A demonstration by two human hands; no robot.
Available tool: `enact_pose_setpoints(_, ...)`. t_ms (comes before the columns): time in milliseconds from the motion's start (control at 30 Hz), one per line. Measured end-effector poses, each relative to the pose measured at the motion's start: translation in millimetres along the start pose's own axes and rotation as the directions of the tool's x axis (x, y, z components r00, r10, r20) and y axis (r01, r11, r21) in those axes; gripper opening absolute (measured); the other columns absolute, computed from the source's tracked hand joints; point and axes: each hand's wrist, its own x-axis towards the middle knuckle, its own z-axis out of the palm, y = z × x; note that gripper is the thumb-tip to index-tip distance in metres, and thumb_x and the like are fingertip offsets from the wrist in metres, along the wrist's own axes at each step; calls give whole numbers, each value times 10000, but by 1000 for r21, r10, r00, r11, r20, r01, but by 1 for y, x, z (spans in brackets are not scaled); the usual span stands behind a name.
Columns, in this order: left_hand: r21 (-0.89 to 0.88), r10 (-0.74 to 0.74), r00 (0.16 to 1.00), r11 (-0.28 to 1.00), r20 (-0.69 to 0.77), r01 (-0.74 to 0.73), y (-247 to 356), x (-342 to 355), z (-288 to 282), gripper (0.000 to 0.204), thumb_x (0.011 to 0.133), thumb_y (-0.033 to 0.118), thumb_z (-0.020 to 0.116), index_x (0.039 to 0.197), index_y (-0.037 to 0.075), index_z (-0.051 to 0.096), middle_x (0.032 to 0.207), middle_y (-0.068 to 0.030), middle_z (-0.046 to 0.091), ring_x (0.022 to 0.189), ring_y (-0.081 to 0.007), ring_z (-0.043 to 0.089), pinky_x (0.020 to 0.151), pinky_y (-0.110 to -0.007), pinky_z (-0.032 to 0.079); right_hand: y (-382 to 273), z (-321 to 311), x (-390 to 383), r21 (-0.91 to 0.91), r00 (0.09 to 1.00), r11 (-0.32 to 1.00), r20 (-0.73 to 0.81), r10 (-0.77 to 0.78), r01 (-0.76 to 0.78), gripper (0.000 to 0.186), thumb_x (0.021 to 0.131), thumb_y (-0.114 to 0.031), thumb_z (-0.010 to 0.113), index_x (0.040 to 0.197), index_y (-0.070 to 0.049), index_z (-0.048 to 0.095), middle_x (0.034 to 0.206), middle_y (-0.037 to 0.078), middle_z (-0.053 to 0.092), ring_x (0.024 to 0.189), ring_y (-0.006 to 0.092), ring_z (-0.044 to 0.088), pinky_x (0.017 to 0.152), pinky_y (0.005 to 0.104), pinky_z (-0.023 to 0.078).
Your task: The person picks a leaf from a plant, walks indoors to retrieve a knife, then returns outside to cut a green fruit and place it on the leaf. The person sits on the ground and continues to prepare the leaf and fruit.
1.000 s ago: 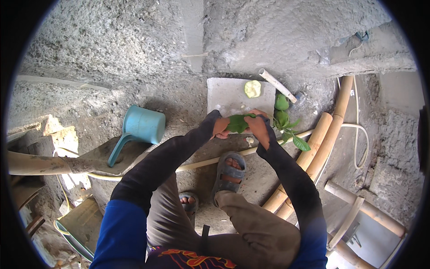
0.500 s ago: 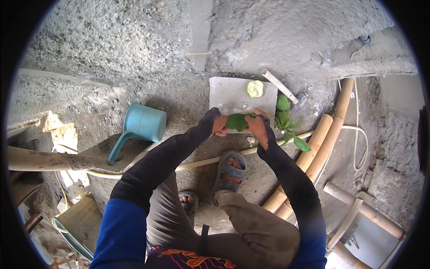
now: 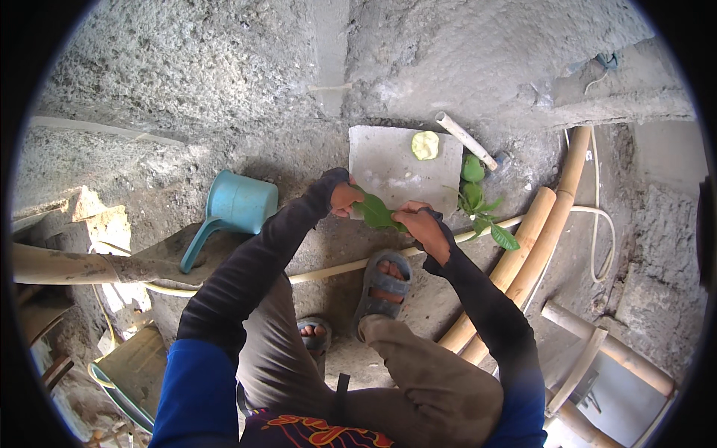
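A green leaf [image 3: 377,210] is stretched between my two hands, just over the near edge of a pale square slab [image 3: 373,160]. My left hand [image 3: 343,199] is closed on the leaf's left end, and my right hand [image 3: 423,223] pinches its right end. On the slab lies a pale yellow-green piece of cut fruit or vegetable [image 3: 425,145], with small white bits nearby. Right of the slab are a rounded green fruit [image 3: 472,169] and a leafy green sprig [image 3: 472,198].
A light blue dipper [image 3: 240,203] lies on its side at left. A short white pipe [image 3: 466,140] rests by the slab's right corner. Bamboo poles [image 3: 527,246] run along the right. A pale hose [image 3: 328,271] crosses before my sandalled foot [image 3: 382,287]. A rough wall [image 3: 224,67] rises behind.
Both hands have come left and slightly nearer with the leaf, off the slab's near right part. The leaf now tilts down to the right, and more of the slab shows.
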Motion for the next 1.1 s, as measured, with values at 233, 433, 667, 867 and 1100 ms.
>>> enact_pose_setpoints(233, -367, 115, 991, 920, -74, -134, 19, -42, -27, 262, 835, 220, 694, 1024, 72, 588, 923, -18, 622, 781, -120, 604, 715, -278, 509, -10, 52, -3, 415, 997, 909, 59, -59, 29, 155, 879, -194, 626, 909, -42, 624, 732, -7, 586, 615, 76, 516, 565, 238, 413)
enact_pose_setpoints(433, -501, 108, 994, 858, -30, -109, 15, -57, -30, 234, 852, 201, 681, 1046, 105, 589, 961, -2, 618, 838, -114, 594, 743, -281, 482, -23, 92, 11, 570, 988, 809, -133, -82, 144, 144, 934, -166, 553, 970, -29, 527, 738, 37, 589, 620, 109, 550, 549, 246, 420)
enact_pose_setpoints(667, -498, 124, 989, 854, -81, -148, -16, -34, -22, 190, 868, 158, 640, 1028, 69, 587, 912, -38, 612, 775, -139, 589, 602, -278, 485, -34, 119, 15, 523, 971, 825, -209, -116, 211, 187, 923, -172, 567, 976, -37, 450, 771, 71, 606, 624, 135, 576, 563, 266, 444)
enact_pose_setpoints(867, -386, 203, 962, 885, -183, -261, -36, -9, -19, 200, 844, 135, 605, 990, 4, 566, 812, -97, 601, 620, -172, 574, 477, -299, 453, -30, 121, 18, 437, 974, 873, -154, -165, 217, 220, 889, -167, 604, 980, -20, 468, 804, 69, 608, 632, 131, 579, 571, 269, 449)
enact_pose_setpoints(1100, -105, 266, 891, 940, -368, -325, -40, 12, -17, 278, 838, 168, 592, 1007, -50, 563, 745, -102, 586, 579, -193, 534, 489, -371, 413, -5, 107, 8, 321, 981, 927, -69, -184, 196, 170, 884, -149, 589, 969, -16, 526, 803, 62, 603, 637, 137, 579, 571, 277, 459)
